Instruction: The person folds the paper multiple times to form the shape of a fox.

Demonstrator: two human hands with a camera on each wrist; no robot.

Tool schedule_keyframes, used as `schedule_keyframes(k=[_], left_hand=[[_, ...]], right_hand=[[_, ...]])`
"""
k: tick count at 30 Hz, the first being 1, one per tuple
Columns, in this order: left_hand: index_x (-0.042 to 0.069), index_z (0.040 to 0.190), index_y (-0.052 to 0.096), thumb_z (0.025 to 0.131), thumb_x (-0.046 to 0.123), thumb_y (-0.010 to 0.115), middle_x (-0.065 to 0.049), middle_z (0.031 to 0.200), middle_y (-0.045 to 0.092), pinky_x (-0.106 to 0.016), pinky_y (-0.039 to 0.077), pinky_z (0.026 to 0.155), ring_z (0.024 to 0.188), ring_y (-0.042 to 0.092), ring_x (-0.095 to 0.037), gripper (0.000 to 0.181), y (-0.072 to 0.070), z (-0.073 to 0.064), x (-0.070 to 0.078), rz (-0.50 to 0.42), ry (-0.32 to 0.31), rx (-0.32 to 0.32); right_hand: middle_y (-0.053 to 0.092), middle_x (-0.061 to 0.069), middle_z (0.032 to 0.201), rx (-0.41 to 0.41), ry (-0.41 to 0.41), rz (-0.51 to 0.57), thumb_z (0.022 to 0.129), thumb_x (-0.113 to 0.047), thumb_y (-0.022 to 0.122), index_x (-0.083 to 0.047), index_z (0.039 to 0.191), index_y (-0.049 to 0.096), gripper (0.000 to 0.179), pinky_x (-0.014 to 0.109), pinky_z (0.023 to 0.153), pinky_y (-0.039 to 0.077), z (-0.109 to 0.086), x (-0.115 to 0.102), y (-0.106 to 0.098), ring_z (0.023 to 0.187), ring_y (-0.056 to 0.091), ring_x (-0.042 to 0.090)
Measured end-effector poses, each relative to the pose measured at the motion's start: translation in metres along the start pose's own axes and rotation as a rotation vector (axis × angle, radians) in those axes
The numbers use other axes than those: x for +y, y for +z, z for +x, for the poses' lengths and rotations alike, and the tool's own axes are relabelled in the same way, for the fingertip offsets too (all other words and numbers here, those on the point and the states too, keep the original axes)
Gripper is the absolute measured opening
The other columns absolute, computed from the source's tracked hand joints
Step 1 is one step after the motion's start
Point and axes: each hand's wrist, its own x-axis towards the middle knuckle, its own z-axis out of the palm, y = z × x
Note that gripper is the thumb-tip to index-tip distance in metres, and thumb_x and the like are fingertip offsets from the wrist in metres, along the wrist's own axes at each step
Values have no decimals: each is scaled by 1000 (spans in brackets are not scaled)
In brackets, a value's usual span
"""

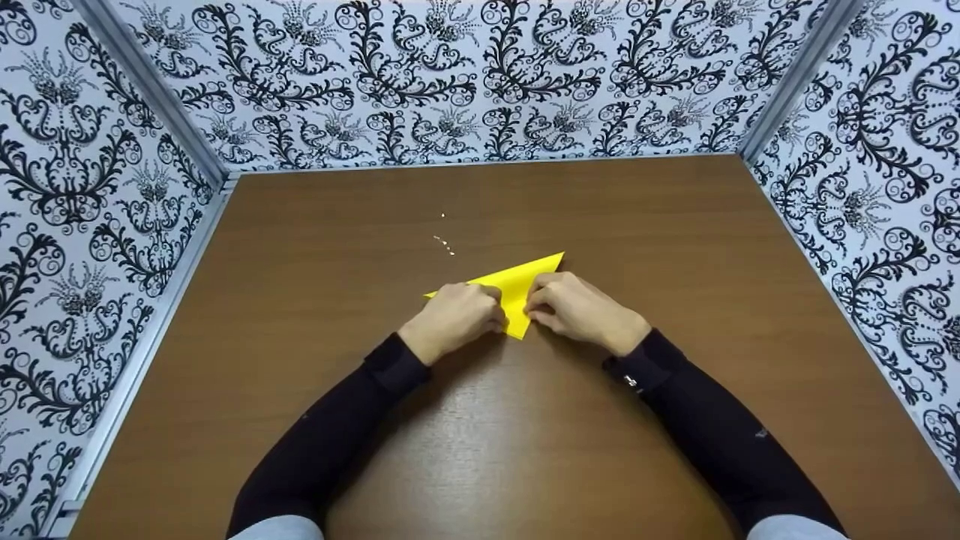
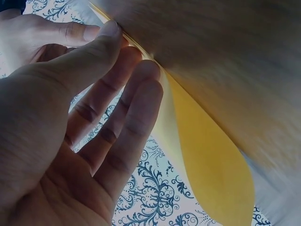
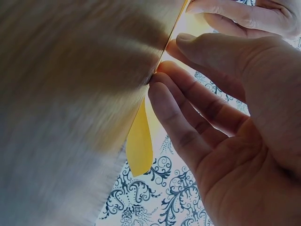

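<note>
A sheet of yellow paper (image 1: 517,283), folded over, lies on the brown table between both hands. My left hand (image 1: 459,316) holds its left part, fingers bent and knuckles up. At the right edge, my right hand (image 1: 576,306) pinches the sheet between thumb and fingers. In the left wrist view the fold (image 2: 214,160) bulges up in a loose curve beyond the left fingertips. A raised flap of the paper (image 3: 139,146) shows past the right fingertips in the right wrist view. The two hands are close together, with a corner of paper pointing toward me between them.
A few small white specks (image 1: 446,245) lie on the wooden table (image 1: 322,225) beyond the paper. Patterned black-and-white walls (image 1: 450,82) stand at the back and both sides, with grey metal strips (image 1: 161,101) at the corners.
</note>
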Motion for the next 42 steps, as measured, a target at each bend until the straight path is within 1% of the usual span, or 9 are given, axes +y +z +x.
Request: schedule_keyframes(k=[7,14,23,27,31,37,40,42], left_hand=[[21,103,95,104,36,89,1,99,82,-44,70,71,79,78,-20,16,3,0,-2,22,14,9],[21,101,94,102,37,89,2,99,82,-45,71,73,81,79,-19,17,2,-2,-4,0,30,10],[23,94,92,101,35,90,2,93,78,-46,69,69,77,77,-21,14,1,-4,-4,23,52,33],[24,95,92,102,35,90,3,94,78,-45,69,69,78,77,-20,13,2,-3,-5,34,60,31],[24,97,93,103,34,90,3,96,80,-44,69,70,79,78,-20,12,3,-3,-6,25,55,21],[21,100,93,102,32,92,0,98,81,-44,69,71,80,76,-21,11,3,-1,-8,-41,32,-2],[18,98,92,103,24,91,-2,97,81,-45,69,71,79,75,-21,8,2,0,-9,-56,20,-3],[17,99,92,104,19,90,-3,98,82,-44,70,72,81,76,-22,6,2,0,-10,-47,17,9]], right_hand=[[83,13,112,6,-16,-4,104,-2,86,-3,111,91,8,43,91,71,3,-4,0,102,80,27],[83,15,113,10,-28,3,105,-2,86,-1,112,91,9,42,90,71,5,-6,0,103,81,28],[82,15,110,3,-45,-2,103,-1,88,-1,111,91,9,42,90,71,7,-7,4,101,80,28],[82,14,109,0,-46,-6,101,-1,89,-2,110,91,9,42,90,71,7,-6,6,101,80,28],[83,14,109,0,-39,9,101,0,90,-2,110,91,9,42,91,71,8,-7,6,102,80,28],[83,14,110,2,-13,29,100,1,90,-2,110,92,10,42,90,72,7,-8,5,103,81,28],[83,14,111,-3,-2,36,101,1,89,-2,109,92,9,42,90,72,8,-8,4,103,81,28],[83,14,110,-4,-4,37,101,1,89,-2,108,92,8,42,89,72,8,-8,4,103,81,28]])
